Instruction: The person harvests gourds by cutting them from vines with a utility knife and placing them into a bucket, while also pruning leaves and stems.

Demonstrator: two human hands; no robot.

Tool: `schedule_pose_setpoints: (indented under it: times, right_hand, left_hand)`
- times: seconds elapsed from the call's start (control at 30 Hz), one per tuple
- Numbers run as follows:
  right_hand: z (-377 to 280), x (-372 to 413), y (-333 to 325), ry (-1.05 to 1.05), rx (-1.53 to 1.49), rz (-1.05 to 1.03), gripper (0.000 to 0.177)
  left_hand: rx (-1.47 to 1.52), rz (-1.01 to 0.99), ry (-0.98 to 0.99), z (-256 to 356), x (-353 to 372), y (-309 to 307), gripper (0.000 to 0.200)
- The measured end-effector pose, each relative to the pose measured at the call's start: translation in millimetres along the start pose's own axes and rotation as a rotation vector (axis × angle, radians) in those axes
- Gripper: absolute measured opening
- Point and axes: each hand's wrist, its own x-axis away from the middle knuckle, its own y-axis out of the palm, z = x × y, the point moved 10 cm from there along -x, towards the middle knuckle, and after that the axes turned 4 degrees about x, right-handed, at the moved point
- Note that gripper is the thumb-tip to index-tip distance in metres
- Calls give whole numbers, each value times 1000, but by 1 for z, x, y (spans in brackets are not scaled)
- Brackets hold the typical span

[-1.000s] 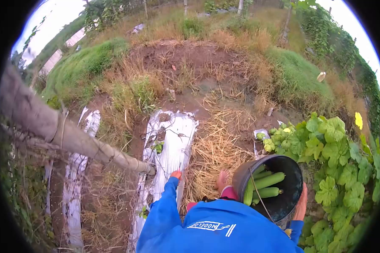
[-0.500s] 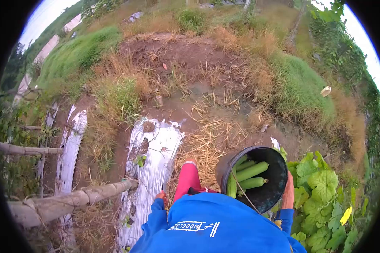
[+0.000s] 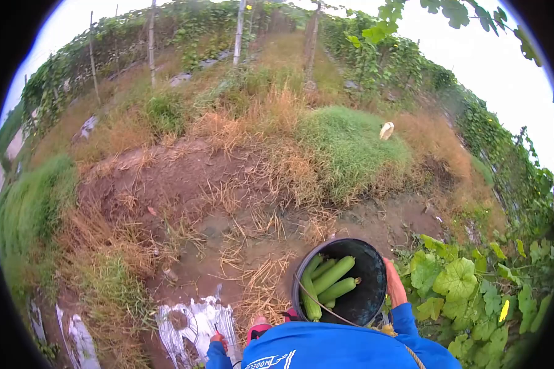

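Right hand (image 3: 395, 284) is gripping the rim of the black bucket (image 3: 369, 290), which sits right in front of the blue jacket (image 3: 332, 352) with green gourds (image 3: 332, 275) piled inside. Left hand (image 3: 218, 339) hangs low over the silver sheet (image 3: 191, 323). Honestly can't tell if it's clenched.

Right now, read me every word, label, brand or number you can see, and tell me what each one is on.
"MOODEL": white print on the blue jacket, seen upside down. The picture's bottom edge cuts it off, so the last letters are uncertain.
Nothing else can be read: the black bucket, the green gourds in it and the pale object on the grass show no legible marks.
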Motion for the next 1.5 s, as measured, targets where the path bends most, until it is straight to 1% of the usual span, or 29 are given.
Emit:
schedule_pose_setpoints:
  times: [0.03,0.1,0.13,0.17,0.23,0.3,0.33,0.37,0.4,0.43,0.47,0.5,0.57,0.63,0.67,0.77,0.8,0.83,0.9,0.93,1.0,1.07,1.1,1.13,1.2,1.27,1.37,1.4,1.5]
  right_hand:
    - [-9,-4,10,-31,-17,14,36]
    - [-32,-16,42,-85,-41,22,35]
    - [-46,-21,61,-94,10,27,34]
    - [-56,-28,74,-106,65,31,33]
    - [-63,-58,86,-161,96,27,31]
    - [-56,-93,100,-44,118,16,31]
    - [-56,-117,108,-79,150,14,31]
    - [-61,-135,118,-82,149,8,31]
    - [-64,-147,130,-79,159,-4,31]
    - [-62,-155,142,-57,169,-20,31]
    - [-67,-163,158,-81,144,-61,32]
    - [-68,-169,171,-30,157,-82,32]
    - [-79,-197,201,-14,183,-128,32]
    - [-84,-219,225,8,198,-166,34]
    - [-91,-231,237,5,200,-184,35]
    - [-106,-257,273,15,227,-257,38]
    - [-110,-263,288,19,235,-289,40]
    - [-113,-267,304,22,238,-328,42]
    - [-126,-264,345,-10,254,-386,45]
    - [-131,-269,356,-70,296,-265,40]
    - [-128,-305,357,-127,337,-143,40]
    - [-75,-381,332,170,292,-230,40]
    - [-89,-357,373,165,292,-222,40]
    - [-117,-330,415,18,322,-210,40]
    - [-140,-321,454,-137,336,-167,39]
    - [-116,-350,447,32,255,-174,40]
    - [-131,-360,457,1,219,-68,43]
    - [-136,-368,461,-60,217,-57,44]
    - [-148,-384,472,-76,184,21,43]
  left_hand:
    - [-82,2,59,44,-11,5,17]
    - [-45,-49,363,128,-45,19,18]
    - [102,-108,343,167,-15,26,22]
    - [124,-169,331,202,-12,41,21]
    - [110,-65,498,265,44,57,19]
    - [136,-94,487,286,29,59,18]
    - [162,-115,474,291,12,60,21]
    - [166,-114,479,293,-8,61,21]
    - [139,-55,380,276,-33,57,21]
    - [113,20,270,259,-29,48,21]
    - [142,2,173,238,-18,38,22]
    - [150,42,171,213,-34,25,23]
    - [152,118,63,148,-75,9,22]
    - [256,160,-101,103,-51,9,22]
    - [249,143,19,117,-3,22,20]
    - [491,74,8,97,-4,44,29]
    - [480,125,-3,96,-1,47,30]
    - [351,128,142,112,5,53,29]
    - [508,177,-59,115,-1,61,27]
    - [519,176,-65,125,-3,63,27]
    - [452,208,-23,164,9,58,24]
    - [483,219,-4,193,-7,42,23]
    - [511,228,19,211,-19,32,22]
    - [508,225,104,235,-29,21,22]
    - [536,216,88,286,-41,3,22]
    - [525,248,134,356,-49,-14,21]
    - [424,226,209,478,-81,-26,20]
    - [396,190,226,524,-86,-19,20]
    - [437,16,457,684,-95,21,20]
